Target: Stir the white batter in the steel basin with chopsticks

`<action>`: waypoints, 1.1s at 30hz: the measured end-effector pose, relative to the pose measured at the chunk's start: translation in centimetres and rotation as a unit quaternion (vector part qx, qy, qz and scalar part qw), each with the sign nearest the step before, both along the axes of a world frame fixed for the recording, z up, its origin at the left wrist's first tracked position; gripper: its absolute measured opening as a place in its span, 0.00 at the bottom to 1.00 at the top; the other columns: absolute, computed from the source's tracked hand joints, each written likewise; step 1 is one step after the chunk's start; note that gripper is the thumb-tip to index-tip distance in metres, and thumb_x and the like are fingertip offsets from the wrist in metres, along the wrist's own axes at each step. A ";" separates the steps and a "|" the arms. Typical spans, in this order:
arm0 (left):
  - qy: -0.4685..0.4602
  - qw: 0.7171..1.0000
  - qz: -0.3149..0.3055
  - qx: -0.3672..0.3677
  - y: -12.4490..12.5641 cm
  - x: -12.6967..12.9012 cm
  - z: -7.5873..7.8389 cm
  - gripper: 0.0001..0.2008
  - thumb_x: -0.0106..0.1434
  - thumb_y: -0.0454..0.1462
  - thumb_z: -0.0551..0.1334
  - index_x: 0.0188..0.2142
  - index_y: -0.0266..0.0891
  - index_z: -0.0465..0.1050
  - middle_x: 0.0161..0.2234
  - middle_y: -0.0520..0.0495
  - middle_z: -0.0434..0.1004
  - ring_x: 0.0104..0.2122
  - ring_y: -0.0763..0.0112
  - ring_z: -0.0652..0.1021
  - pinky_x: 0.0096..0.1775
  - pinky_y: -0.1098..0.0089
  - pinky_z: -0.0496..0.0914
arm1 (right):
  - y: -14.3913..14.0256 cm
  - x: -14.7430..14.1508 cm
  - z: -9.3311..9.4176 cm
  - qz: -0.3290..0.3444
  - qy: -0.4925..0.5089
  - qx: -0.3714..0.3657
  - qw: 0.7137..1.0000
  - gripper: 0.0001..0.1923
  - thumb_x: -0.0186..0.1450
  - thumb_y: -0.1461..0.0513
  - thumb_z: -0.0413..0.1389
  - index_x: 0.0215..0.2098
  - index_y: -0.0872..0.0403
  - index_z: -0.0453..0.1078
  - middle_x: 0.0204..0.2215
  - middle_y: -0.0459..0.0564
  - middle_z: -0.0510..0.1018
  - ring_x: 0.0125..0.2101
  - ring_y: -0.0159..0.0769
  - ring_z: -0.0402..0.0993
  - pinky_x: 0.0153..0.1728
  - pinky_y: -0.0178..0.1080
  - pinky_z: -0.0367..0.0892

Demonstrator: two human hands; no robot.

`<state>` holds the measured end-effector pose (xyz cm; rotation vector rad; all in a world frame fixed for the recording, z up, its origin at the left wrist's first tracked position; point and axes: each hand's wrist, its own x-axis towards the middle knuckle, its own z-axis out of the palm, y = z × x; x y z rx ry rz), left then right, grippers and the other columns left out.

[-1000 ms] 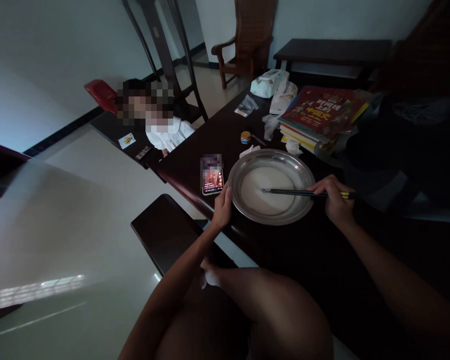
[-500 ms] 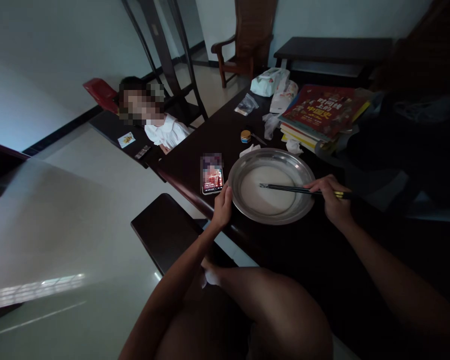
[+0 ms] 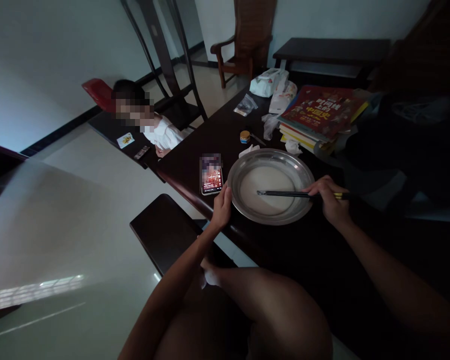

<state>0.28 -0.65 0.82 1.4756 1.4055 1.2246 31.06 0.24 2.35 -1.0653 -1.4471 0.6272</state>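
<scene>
- Currently my right hand (image 3: 332,200) is closed around a pair of dark chopsticks (image 3: 285,193), gripping them near their yellow-banded rear ends.
- From that hand the chopsticks run out past my fingertips, nearly level, with the tips over the pale liquid in the middle of the metal basin (image 3: 247,210); I cannot tell whether the tips touch the liquid.
- My right hand sits at the basin's rim on its own side, knuckles up, the wrist resting over the dark table (image 3: 303,255).
- My left hand (image 3: 222,207) is curled against the opposite rim of the basin, thumb and fingers pinched narrow on the edge, holding it.
- Just beyond my left hand's fingertips lies a phone (image 3: 211,174), screen lit, flat on the table and just beside the basin without touching it.
- Beyond the basin, away from both hands, a small round tin (image 3: 245,136) with a yellow lid stands next to a crumpled tissue (image 3: 249,149).
- Farther out from my right hand a stack of books (image 3: 320,117) rests on the table, the top cover red.
- Past the books, well apart from either hand, are white plastic bags (image 3: 272,85).
- Outward from my left hand, off the table's edge, another person in a white top (image 3: 165,134) sits low by a dark bench.
- Below my left forearm is a dark stool (image 3: 161,235), near my bare knee.
</scene>
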 end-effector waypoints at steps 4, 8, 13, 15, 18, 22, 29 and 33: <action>0.001 1.000 -0.001 -0.001 0.0 0.0 0.1 0.37 0.70 0.62 0.48 0.61 0.37 0.72 0.60 0.40 0.77 0.60 0.55 0.76 0.64 0.57 0.66 | 0.0 0.0 0.0 -0.022 -0.007 0.007 1.000 0.23 0.71 0.47 0.53 0.22 0.45 0.75 0.25 0.46 0.83 0.32 0.43 0.75 0.41 0.51 0.68; -0.001 1.000 -0.003 0.000 -0.1 0.1 0.3 0.37 0.70 0.61 0.48 0.61 0.37 0.72 0.60 0.40 0.77 0.60 0.55 0.75 0.64 0.58 0.66 | 0.0 0.1 0.0 -0.006 -0.006 0.002 1.000 0.23 0.70 0.46 0.53 0.21 0.45 0.74 0.24 0.46 0.81 0.31 0.43 0.74 0.39 0.51 0.68; 0.002 1.000 -0.005 0.002 -0.1 0.1 0.3 0.37 0.71 0.61 0.48 0.61 0.37 0.71 0.60 0.40 0.77 0.61 0.55 0.75 0.65 0.57 0.66 | 0.0 0.1 0.0 -0.034 -0.016 0.007 0.999 0.23 0.70 0.46 0.52 0.22 0.45 0.74 0.25 0.46 0.82 0.33 0.43 0.75 0.41 0.52 0.68; 0.001 1.000 -0.005 0.004 -0.1 0.1 0.2 0.36 0.71 0.61 0.48 0.61 0.37 0.71 0.60 0.40 0.77 0.61 0.55 0.75 0.65 0.57 0.66 | 0.0 0.1 0.0 -0.036 0.002 0.011 0.999 0.25 0.70 0.45 0.52 0.20 0.45 0.73 0.23 0.47 0.81 0.31 0.43 0.74 0.39 0.52 0.68; -0.002 1.000 -0.004 0.005 -0.1 0.1 0.1 0.36 0.71 0.60 0.48 0.62 0.38 0.71 0.60 0.41 0.77 0.61 0.55 0.75 0.65 0.57 0.65 | 0.0 0.1 0.0 -0.011 -0.015 -0.003 1.000 0.24 0.70 0.45 0.53 0.22 0.45 0.74 0.23 0.46 0.81 0.32 0.43 0.75 0.39 0.51 0.68; 0.001 1.000 -0.005 0.006 -0.1 0.1 0.1 0.36 0.71 0.60 0.48 0.62 0.37 0.71 0.60 0.40 0.77 0.61 0.55 0.75 0.65 0.57 0.66 | 0.0 0.1 0.1 -0.027 -0.015 0.007 0.999 0.23 0.71 0.46 0.53 0.22 0.45 0.75 0.25 0.46 0.83 0.32 0.43 0.75 0.41 0.51 0.67; -0.001 1.000 -0.004 0.003 -0.1 0.0 0.1 0.36 0.71 0.60 0.48 0.63 0.37 0.70 0.61 0.40 0.76 0.62 0.55 0.74 0.66 0.57 0.64 | -0.1 0.1 0.1 0.010 -0.032 0.011 0.999 0.22 0.71 0.48 0.53 0.23 0.45 0.76 0.26 0.46 0.83 0.33 0.43 0.75 0.40 0.50 0.67; -0.002 1.000 -0.005 0.000 -0.1 0.1 0.1 0.36 0.71 0.61 0.48 0.62 0.37 0.71 0.61 0.40 0.76 0.62 0.54 0.74 0.66 0.56 0.64 | -0.1 0.1 0.1 -0.021 -0.002 0.025 0.999 0.23 0.71 0.48 0.52 0.21 0.45 0.75 0.24 0.46 0.82 0.31 0.42 0.74 0.39 0.50 0.67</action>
